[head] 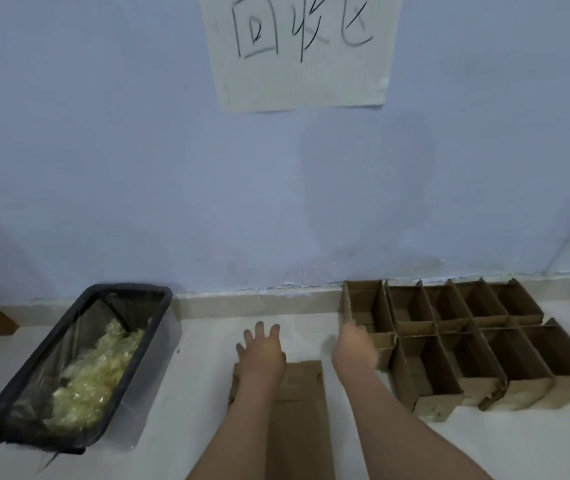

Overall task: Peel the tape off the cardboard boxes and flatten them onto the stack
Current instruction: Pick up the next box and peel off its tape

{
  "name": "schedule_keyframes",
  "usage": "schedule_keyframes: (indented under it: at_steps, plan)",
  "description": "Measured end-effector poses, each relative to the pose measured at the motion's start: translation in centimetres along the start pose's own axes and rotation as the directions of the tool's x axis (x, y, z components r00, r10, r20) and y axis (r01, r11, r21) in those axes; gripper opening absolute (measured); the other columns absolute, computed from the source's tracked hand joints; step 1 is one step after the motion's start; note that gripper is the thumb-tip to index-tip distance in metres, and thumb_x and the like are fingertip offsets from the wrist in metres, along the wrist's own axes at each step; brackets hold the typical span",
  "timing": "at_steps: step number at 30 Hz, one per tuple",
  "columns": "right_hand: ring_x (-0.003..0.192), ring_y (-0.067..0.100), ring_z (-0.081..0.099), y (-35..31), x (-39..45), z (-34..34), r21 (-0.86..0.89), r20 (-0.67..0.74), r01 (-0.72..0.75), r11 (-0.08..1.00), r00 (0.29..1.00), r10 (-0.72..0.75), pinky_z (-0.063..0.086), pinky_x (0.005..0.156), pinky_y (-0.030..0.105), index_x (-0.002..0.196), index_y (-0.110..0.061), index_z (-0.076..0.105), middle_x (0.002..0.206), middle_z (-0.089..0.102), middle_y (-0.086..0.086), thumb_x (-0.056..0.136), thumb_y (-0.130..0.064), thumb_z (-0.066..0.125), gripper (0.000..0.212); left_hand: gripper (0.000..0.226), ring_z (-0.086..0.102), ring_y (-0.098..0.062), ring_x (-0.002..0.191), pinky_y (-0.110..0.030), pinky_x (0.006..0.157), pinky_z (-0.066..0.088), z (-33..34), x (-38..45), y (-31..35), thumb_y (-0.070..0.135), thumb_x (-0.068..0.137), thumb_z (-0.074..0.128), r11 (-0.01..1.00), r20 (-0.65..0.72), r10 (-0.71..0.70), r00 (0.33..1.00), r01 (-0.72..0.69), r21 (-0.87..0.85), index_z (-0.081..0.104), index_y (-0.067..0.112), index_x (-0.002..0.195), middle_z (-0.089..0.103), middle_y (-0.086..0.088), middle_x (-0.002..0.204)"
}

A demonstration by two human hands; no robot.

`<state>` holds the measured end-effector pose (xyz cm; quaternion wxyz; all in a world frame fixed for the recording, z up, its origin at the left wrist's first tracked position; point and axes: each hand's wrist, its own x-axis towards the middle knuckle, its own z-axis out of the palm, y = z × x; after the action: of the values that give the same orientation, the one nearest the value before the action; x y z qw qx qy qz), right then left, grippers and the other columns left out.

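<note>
Lying at the bottom centre of the frame, the flattened stack (299, 410) sits on the floor (190, 393), so some boxes look done. Over its far left corner the left hand (261, 351) is spread flat, fingers straight. Right of it, the right hand (354, 344) reaches the nearest of the upright cardboard boxes (467, 344); its fingers blur, grip unclear. Roughly ten remain standing. At left, the black bin (159, 299) holds peeled tape (93, 379).

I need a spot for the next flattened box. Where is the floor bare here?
Bare floor lies between the black bin and the flattened cardboard, and ahead of the left hand up to the baseboard. Right of the right hand it is crowded: open cardboard boxes stand packed in two rows against the wall.
</note>
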<state>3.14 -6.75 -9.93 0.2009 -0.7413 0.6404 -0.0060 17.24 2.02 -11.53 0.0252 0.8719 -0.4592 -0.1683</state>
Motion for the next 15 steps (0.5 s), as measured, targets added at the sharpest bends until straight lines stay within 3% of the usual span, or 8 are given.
schedule_keyframes:
  at_steps: [3,8,10,15]
  plan:
    - [0.113,0.027,0.060,1.4,2.3,-3.5,-0.036,0.013,0.061,0.997,0.998,-0.061,0.048,0.076,0.034,0.132,-0.011,0.046,0.136,0.047,0.010,0.095,-0.001,0.049,0.039,0.061,0.027,-0.036,0.143,-0.051,0.113,0.034,-2.4,1.5,4.2,0.016,0.099,0.048,0.985,-0.005,0.170,0.985,-0.170,0.003,0.028,0.022,0.157,0.023,-0.007,0.162]
    - [0.126,0.028,0.051,4.9,4.3,-1.5,-0.072,0.179,0.111,0.991,0.979,-0.097,0.045,0.100,0.039,0.139,-0.013,0.044,0.148,0.032,0.008,0.097,-0.008,0.050,0.043,0.063,0.029,-0.035,0.143,-0.051,0.110,0.039,-2.1,3.0,9.2,0.009,0.097,0.049,0.928,0.115,0.367,0.923,-0.371,0.023,0.031,0.020,0.156,0.025,-0.005,0.163]
    - [0.126,0.025,0.050,5.8,4.4,0.4,-0.038,0.187,0.104,0.994,0.978,-0.095,0.045,0.103,0.035,0.135,-0.014,0.048,0.143,0.039,0.008,0.097,-0.010,0.051,0.038,0.063,0.029,-0.034,0.143,-0.053,0.109,0.040,-0.8,3.3,10.0,0.011,0.098,0.050,0.907,0.171,0.406,0.898,-0.419,0.048,0.029,0.020,0.157,0.024,-0.003,0.163]
    - [0.110,0.018,0.062,5.0,4.4,0.9,0.062,0.109,0.029,0.998,0.993,-0.036,0.050,0.091,0.027,0.120,-0.019,0.060,0.122,0.061,0.002,0.097,-0.015,0.054,0.024,0.060,0.035,-0.034,0.138,-0.052,0.106,0.043,1.0,3.6,10.5,0.017,0.099,0.056,0.894,0.211,0.432,0.877,-0.448,0.031,0.034,0.022,0.154,0.031,-0.005,0.157]
